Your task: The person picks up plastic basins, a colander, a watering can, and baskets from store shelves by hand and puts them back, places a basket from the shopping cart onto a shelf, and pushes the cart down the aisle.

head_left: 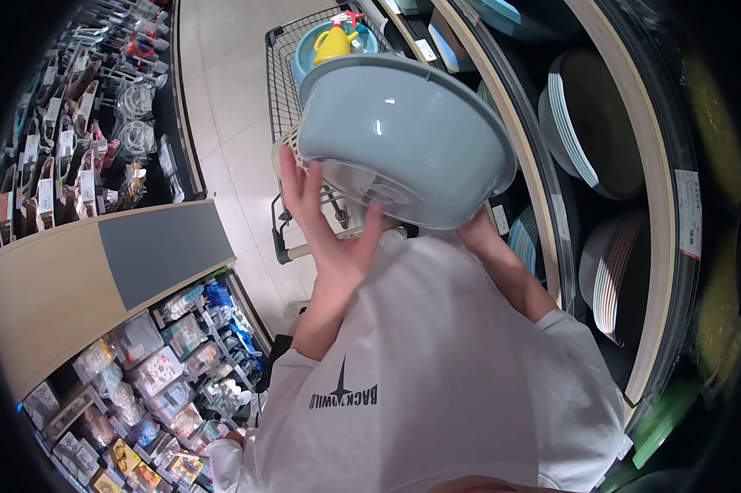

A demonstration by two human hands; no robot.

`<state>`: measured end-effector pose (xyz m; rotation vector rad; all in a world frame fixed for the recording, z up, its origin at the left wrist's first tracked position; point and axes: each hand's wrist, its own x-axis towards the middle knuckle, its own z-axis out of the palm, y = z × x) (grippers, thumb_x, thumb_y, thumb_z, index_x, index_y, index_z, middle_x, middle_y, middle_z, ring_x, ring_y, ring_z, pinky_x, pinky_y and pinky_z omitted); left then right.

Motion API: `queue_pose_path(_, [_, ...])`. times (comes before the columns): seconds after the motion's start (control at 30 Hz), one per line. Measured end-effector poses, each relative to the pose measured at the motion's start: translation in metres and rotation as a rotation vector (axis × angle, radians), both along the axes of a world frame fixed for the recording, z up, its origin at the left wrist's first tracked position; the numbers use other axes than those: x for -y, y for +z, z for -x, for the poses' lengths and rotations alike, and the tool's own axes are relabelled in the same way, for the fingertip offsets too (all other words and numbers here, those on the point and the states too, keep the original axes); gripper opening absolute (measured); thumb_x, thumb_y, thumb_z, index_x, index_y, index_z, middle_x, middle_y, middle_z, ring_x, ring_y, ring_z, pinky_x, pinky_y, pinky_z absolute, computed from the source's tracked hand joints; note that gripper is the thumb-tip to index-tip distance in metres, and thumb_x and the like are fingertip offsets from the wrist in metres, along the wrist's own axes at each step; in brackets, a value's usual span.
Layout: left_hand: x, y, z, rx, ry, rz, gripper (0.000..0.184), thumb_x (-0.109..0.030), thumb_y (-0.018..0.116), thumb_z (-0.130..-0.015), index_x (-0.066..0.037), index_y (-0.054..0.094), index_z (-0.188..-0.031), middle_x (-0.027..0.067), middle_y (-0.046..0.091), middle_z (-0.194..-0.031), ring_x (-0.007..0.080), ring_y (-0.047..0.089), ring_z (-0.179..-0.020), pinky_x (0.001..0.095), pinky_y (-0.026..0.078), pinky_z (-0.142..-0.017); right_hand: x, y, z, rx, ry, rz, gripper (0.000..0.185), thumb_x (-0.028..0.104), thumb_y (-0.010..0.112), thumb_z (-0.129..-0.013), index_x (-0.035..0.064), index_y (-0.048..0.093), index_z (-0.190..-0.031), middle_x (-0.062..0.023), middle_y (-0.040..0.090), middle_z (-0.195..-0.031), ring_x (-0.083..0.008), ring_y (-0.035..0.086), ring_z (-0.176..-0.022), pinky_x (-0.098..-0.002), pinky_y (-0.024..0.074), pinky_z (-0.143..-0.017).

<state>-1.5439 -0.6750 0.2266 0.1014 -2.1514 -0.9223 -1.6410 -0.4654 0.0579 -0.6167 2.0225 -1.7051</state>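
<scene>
A grey-blue plastic basin [403,123] is tilted in front of my chest, its rounded outside and clear-looking bottom facing me. My right hand [477,233] grips its lower right edge, the fingers mostly hidden behind it. On the other side my left hand [333,238] is open, fingers and thumb spread, close to the basin's bottom. Whether its fingertips touch the basin I cannot tell. Beyond the basin stands a shopping cart [276,99] holding a light-blue basin [306,56] and a yellow watering can [334,44]. Part of a pale perforated container [286,153] shows behind my left fingers.
Shelves on the right hold stacked basins [569,123] and more nested basins [613,279], with price labels [688,214] along the edge. To the left are racks of packaged goods [83,148] and a wooden display end [50,283]. Tiled floor [223,123] runs between.
</scene>
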Motion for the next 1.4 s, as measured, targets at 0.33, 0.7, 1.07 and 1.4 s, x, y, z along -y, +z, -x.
queue_pose_path(0.33, [-0.003,-0.008,-0.002,0.179,0.001,-0.445,0.084,0.002,0.066,-0.09,-0.002,0.021,-0.161,0.0194,0.028,-0.161,0.0337,0.032,-0.151,0.0506,0.029,-0.123,0.003,0.003,-0.005,0.797,-0.059,0.453,0.058,0.015,0.071,-0.099,0.0111,0.045,-0.15,-0.0069,0.049,-0.15,-0.0225,0.053,-0.134,-0.0433,0.0481,-0.111])
queue_pose_path(0.7, [0.0,-0.011,-0.006,0.181,-0.196,-1.003,0.094,-0.047,0.065,-0.101,-0.007,0.01,-0.166,0.0156,0.021,-0.169,0.0321,0.026,-0.155,0.0502,0.027,-0.124,-0.007,0.029,0.016,-0.421,0.057,-0.182,0.042,0.016,0.072,-0.095,0.0053,0.061,-0.134,-0.0098,0.059,-0.142,-0.0198,0.057,-0.13,-0.0365,0.0489,-0.106])
queue_pose_path(1.07, [0.037,-0.046,-0.049,0.032,-0.593,-1.615,0.073,-0.06,0.04,-0.108,-0.005,0.037,-0.156,0.0125,0.048,-0.154,0.0267,0.05,-0.14,0.0432,0.044,-0.114,-0.003,0.11,0.05,-0.373,-0.237,0.14,0.035,0.012,0.071,-0.091,0.0066,0.066,-0.125,-0.0198,0.056,-0.148,-0.0326,0.057,-0.136,-0.0387,0.0458,-0.11])
queue_pose_path(1.4, [0.021,-0.04,-0.036,-0.048,-0.187,-1.502,0.062,-0.048,0.054,-0.1,-0.011,0.048,-0.149,0.0078,0.052,-0.15,0.0265,0.05,-0.139,0.0451,0.043,-0.114,-0.021,0.114,0.044,0.441,-0.137,0.37,0.03,0.028,0.046,-0.111,0.004,0.062,-0.102,-0.0005,0.061,-0.082,-0.0076,0.059,-0.068,-0.0218,0.0517,-0.062])
